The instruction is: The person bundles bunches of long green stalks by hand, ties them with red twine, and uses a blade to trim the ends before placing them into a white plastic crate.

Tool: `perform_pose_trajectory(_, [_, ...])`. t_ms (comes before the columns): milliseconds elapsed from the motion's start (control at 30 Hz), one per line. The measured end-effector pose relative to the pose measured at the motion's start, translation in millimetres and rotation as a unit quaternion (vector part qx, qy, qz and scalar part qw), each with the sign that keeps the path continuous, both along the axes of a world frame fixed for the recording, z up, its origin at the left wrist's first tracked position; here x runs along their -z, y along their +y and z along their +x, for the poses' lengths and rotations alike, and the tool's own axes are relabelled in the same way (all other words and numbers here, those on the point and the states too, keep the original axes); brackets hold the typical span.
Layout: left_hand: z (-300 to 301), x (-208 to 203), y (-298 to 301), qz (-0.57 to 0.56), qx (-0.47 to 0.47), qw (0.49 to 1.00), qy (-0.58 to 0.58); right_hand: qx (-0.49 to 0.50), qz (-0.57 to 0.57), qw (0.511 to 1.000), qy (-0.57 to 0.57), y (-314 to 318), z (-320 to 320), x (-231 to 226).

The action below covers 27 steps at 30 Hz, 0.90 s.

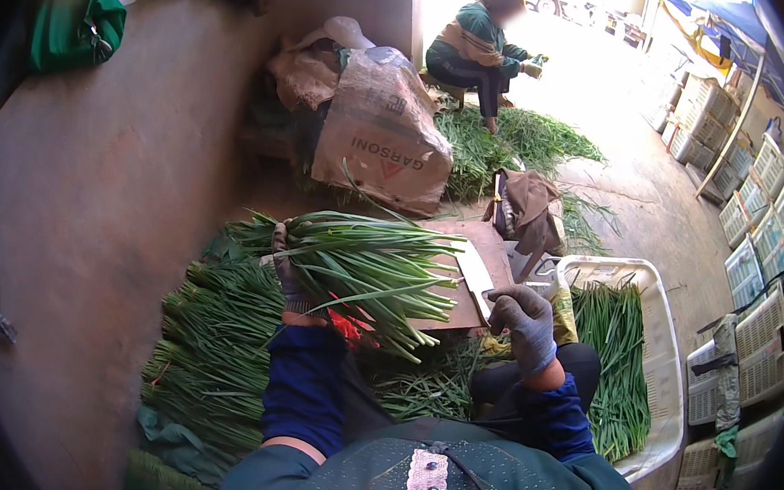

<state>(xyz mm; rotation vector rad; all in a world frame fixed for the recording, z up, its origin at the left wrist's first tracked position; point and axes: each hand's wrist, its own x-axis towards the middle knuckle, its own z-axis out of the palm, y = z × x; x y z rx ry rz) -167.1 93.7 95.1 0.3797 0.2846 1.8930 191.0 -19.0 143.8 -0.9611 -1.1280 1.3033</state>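
Green stalks (372, 266) are gripped as a bunch by the gloved left hand (288, 278), left of a knife (475, 272), pale ends turned toward it. The knife is grasped by its handle in the gloved right hand (526, 326), its blade seen against a brown board (489, 241).

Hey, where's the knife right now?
In the head view, the knife is right of centre, in the right hand, its blade over the brown board and just right of the green bunch in the left hand.
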Motion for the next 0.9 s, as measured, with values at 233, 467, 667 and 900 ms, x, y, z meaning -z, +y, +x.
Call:
perform_pose_trajectory(233, [-4, 8, 8, 0.007, -0.009, 0.999, 0.046, 0.001, 0.002, 1.0, -0.002, 2, 6, 7])
perform_pose_trajectory(467, [-2, 9, 7, 0.056, -0.008, 0.997, 0.051, 0.016, -0.003, 1.0, -0.003, 4, 13, 11])
perform_pose_trajectory(667, [1, 18, 10, 0.068, 0.02, 0.997, 0.021, 0.012, -0.013, 1.0, 0.005, 5, 16, 14])
perform_pose_trajectory(900, [-15, 17, -3, 0.068, 0.132, 0.984, 0.103, -0.023, -0.029, 0.999, 0.017, 8, 12, 17])
